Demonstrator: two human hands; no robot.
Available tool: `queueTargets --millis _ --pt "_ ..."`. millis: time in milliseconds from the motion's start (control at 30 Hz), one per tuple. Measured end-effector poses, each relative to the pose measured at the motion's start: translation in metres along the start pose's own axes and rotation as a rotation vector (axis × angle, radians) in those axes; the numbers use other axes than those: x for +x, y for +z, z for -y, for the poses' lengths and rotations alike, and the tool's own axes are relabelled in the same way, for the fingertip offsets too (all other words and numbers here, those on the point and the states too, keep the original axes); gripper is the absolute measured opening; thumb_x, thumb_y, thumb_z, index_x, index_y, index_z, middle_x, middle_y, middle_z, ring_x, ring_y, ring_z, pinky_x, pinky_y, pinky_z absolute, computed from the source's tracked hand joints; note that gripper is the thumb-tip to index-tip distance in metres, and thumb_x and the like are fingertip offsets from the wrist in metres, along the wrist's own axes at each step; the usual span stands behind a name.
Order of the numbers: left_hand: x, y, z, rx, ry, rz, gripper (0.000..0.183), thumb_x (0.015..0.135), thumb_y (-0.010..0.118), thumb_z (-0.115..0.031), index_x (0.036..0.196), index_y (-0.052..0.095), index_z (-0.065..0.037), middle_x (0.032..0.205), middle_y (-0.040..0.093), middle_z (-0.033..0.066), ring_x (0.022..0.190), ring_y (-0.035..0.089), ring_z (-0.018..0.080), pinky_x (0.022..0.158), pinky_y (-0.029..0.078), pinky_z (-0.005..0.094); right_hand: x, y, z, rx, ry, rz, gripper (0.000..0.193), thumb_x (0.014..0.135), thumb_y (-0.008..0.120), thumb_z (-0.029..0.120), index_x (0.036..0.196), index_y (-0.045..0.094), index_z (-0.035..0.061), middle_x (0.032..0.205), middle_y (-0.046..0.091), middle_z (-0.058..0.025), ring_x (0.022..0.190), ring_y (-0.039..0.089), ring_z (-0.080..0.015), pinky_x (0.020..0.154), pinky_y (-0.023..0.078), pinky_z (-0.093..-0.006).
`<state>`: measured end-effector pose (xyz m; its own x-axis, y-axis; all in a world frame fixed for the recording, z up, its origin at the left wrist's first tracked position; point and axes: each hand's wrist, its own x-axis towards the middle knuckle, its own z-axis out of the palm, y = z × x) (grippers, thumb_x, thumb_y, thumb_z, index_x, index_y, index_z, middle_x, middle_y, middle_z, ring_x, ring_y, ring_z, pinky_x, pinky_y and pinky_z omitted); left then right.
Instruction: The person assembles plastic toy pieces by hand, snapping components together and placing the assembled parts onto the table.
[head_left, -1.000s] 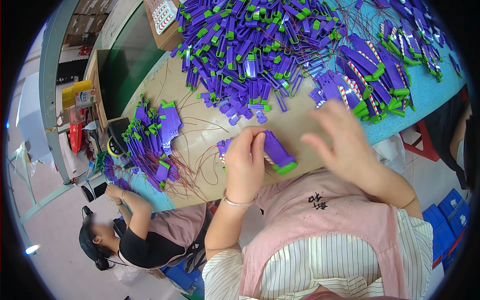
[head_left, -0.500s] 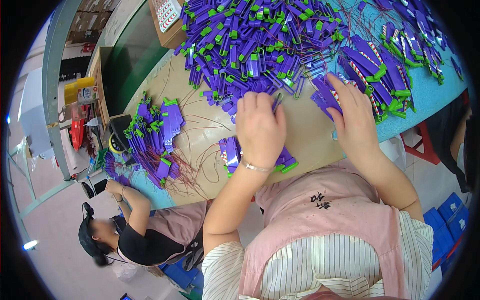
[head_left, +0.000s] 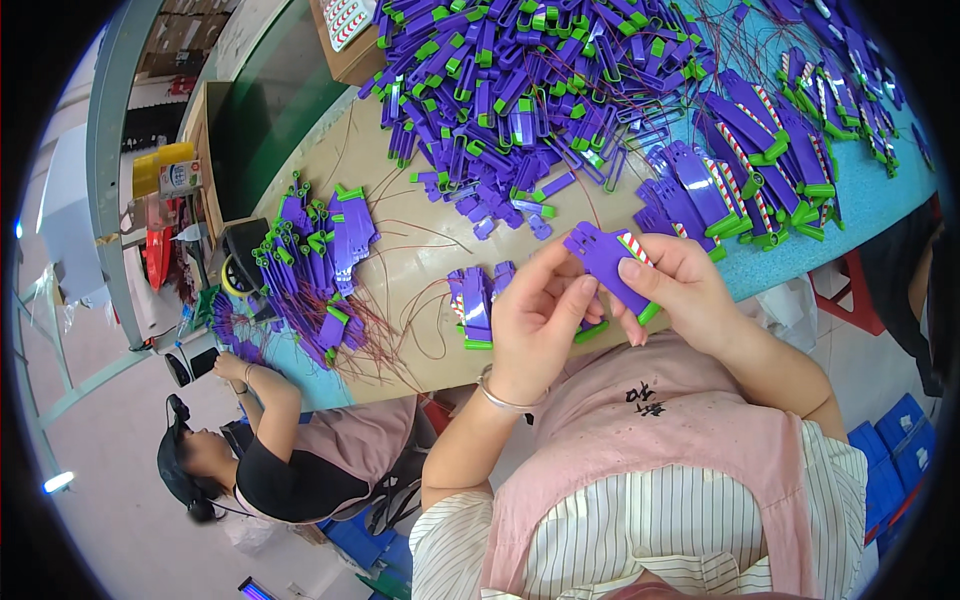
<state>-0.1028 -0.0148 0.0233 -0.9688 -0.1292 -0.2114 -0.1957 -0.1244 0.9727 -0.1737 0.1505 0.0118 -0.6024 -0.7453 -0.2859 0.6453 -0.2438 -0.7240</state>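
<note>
Both hands are up at centre frame, just above the table edge, working one purple plastic piece [head_left: 607, 262]. The right hand [head_left: 680, 290] has it pinched, thumb on top near the red-and-white striped strip along its upper edge, fingers curled underneath by the green tip at its lower end. The left hand [head_left: 535, 320], a silver bracelet [head_left: 503, 397] on its wrist, comes in from the left, fingertips pressed together on the piece's near edge.

The piece sits tilted, raised off the table, between the two grips. Just left of the left hand, a small stack of purple-and-green pieces [head_left: 475, 305] lies flat on the tan table [head_left: 420, 250], thin red wires trailing around it.

Across the top of the frame spreads a big heap of purple parts [head_left: 520, 90], with a neater row [head_left: 760, 150] at the upper right on the blue surface. Open tan tabletop lies between heap and hands. At the lower left another person [head_left: 270, 460] sits beside a second pile [head_left: 315, 250].
</note>
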Motion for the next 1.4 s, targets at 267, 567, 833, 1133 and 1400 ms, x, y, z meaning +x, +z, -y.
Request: queueTargets --millis 267,567,833,1133,1400 --pt "0.002 -0.002 -0.006 0.059 0.034 -0.063 0.049 0.09 0.057 0.006 0.138 0.048 -0.002 0.102 0.058 0.007 0.077 0.063 0.0114 0.067 0.054 0.0239 -0.004 -0.001 -0.008 -0.006 0.058 -0.11 0.026 0.101 0.048 0.025 0.093 0.058 0.0017 0.075 0.061 -0.0046 0.053 0.057 -0.0104 0.047 0.044 -0.0226" --pt "-0.009 -0.02 -0.019 0.401 0.052 0.294 0.046 0.084 0.064 0.007 0.128 0.06 -0.005 0.095 0.06 0.0067 0.072 0.061 0.0111 0.065 0.053 0.0244 -0.012 0.001 0.0 -0.583 0.139 0.098 0.02 0.096 0.056 0.016 0.084 0.058 0.0005 0.069 0.057 -0.0041 0.058 0.055 -0.0126 0.052 0.042 -0.0297" --pt "-0.009 -0.024 -0.017 0.604 0.015 0.098 0.016 0.077 0.076 -0.009 0.082 0.064 0.0 0.081 0.062 0.008 0.073 0.058 0.0173 0.064 0.046 0.0297 -0.002 0.011 -0.002 -0.882 -0.318 0.024 0.074 0.074 0.074 0.002 0.141 0.043 0.0106 0.099 0.06 -0.017 0.077 0.059 -0.0316 0.074 0.048 -0.0375" --pt "0.008 -0.05 -0.013 -0.251 0.239 0.022 0.035 0.097 0.051 -0.018 0.067 0.056 -0.001 0.077 0.056 0.0079 0.077 0.053 0.0163 0.07 0.042 0.0288 -0.016 -0.006 -0.015 -0.783 -0.09 0.094 0.053 0.088 0.061 0.003 0.138 0.044 0.0011 0.112 0.063 -0.0186 0.097 0.065 -0.0276 0.085 0.049 -0.0363" --pt "0.055 -0.063 0.007 1.308 0.668 0.186 0.026 0.069 0.065 -0.002 0.094 0.069 -0.008 0.078 0.05 0.005 0.071 0.051 0.0224 0.063 0.047 0.0346 -0.021 0.004 -0.005 -0.815 -0.173 0.083 0.022 0.088 0.064 0.005 0.108 0.06 -0.0032 0.091 0.063 -0.0123 0.084 0.063 -0.0223 0.077 0.048 -0.0324"
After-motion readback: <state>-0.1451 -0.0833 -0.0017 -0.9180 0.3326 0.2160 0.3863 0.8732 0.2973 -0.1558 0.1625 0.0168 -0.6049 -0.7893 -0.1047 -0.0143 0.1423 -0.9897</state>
